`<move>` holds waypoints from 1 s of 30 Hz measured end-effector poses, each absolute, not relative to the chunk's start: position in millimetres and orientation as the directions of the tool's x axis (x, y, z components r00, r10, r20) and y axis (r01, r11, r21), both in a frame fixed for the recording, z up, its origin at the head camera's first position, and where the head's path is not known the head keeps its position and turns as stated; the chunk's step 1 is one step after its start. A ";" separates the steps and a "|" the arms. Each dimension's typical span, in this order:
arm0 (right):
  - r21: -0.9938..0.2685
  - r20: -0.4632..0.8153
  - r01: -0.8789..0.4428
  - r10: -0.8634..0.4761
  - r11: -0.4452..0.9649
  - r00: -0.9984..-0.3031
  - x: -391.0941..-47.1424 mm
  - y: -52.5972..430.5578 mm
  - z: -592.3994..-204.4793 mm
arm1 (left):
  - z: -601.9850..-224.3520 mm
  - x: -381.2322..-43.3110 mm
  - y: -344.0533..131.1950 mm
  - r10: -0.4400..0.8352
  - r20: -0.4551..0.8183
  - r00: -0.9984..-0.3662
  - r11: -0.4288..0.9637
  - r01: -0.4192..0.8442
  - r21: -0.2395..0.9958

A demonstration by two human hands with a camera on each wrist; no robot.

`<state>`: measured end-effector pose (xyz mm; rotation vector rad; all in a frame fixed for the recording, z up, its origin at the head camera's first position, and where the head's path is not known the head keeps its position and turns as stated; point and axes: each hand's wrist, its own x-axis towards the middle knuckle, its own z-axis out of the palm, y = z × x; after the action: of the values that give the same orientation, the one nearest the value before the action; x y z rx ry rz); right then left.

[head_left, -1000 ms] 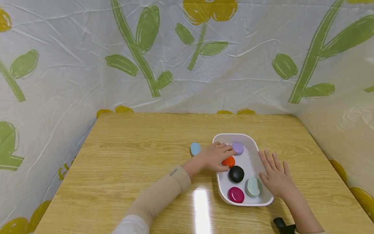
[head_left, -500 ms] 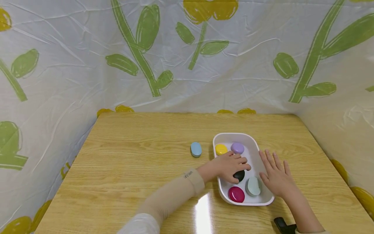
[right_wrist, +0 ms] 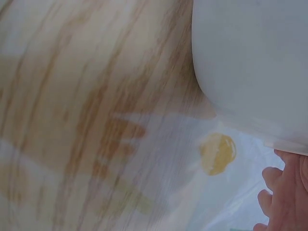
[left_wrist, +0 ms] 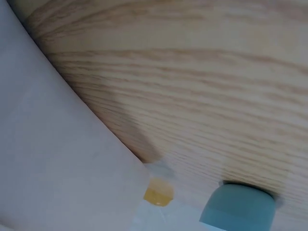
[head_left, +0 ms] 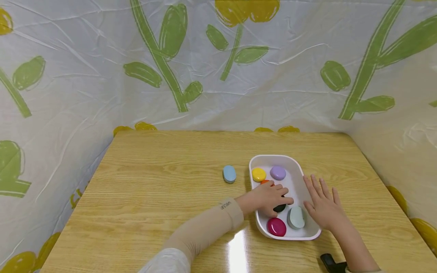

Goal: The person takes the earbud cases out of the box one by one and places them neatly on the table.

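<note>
In the head view, my left hand (head_left: 264,197) reaches over the left rim of a white tray (head_left: 302,182), thumb and fingers bent around a smooth black ball (head_left: 280,208) that they partly cover. An orange rounded piece (head_left: 266,182) shows just beyond the knuckles. With fingers straight, my right hand (head_left: 322,204) rests along the tray's right side; in the right wrist view its fingertips (right_wrist: 268,197) are at the rim. Inside the tray also lie a yellow piece (head_left: 258,174), a purple piece (head_left: 278,172), a crimson piece (head_left: 277,226) and a pale green piece (head_left: 296,217).
On the wooden table (head_left: 164,167), a light blue oval piece (head_left: 229,174) lies to the left of the tray. A black object (head_left: 332,263) is beside the right forearm at the bottom edge. A flower-patterned sheet (head_left: 102,76) hangs behind and at the sides.
My left hand has moved toward me and right, from over the orange piece to the black ball, uncovering the yellow piece. The right hand stays in place.
</note>
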<state>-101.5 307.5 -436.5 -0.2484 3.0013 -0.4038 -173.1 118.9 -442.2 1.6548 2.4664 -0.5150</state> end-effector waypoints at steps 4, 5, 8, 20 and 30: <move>-0.269 -0.084 -0.145 -0.173 0.952 -0.981 -101.5 308.0 -437.2 | -443.1 -172.5 119.1 0.883 -0.280 -0.376 0.320 0.920 -0.227; -0.268 -0.082 -0.145 -0.173 0.952 -0.981 -101.4 308.1 -437.4 | -443.5 -172.6 119.1 0.886 -0.276 -0.372 0.315 0.921 -0.228; -0.271 -0.075 -0.147 -0.173 0.951 -0.982 -101.2 308.3 -437.6 | -443.5 -173.1 118.7 0.895 -0.265 -0.359 0.307 0.926 -0.218; -0.278 -0.070 -0.153 -0.178 0.948 -0.981 -100.8 307.3 -436.7 | -434.8 -186.0 104.2 0.909 -0.087 -0.407 0.398 0.912 -0.105; -0.289 -0.062 -0.161 -0.186 0.944 -0.981 -100.3 308.7 -437.7 | -410.7 -218.6 46.8 0.863 0.073 -0.500 0.502 0.865 -0.009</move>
<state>-100.3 308.7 -437.7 -0.2688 3.0094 -0.4356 -218.6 46.8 -410.7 1.6020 2.7805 0.0457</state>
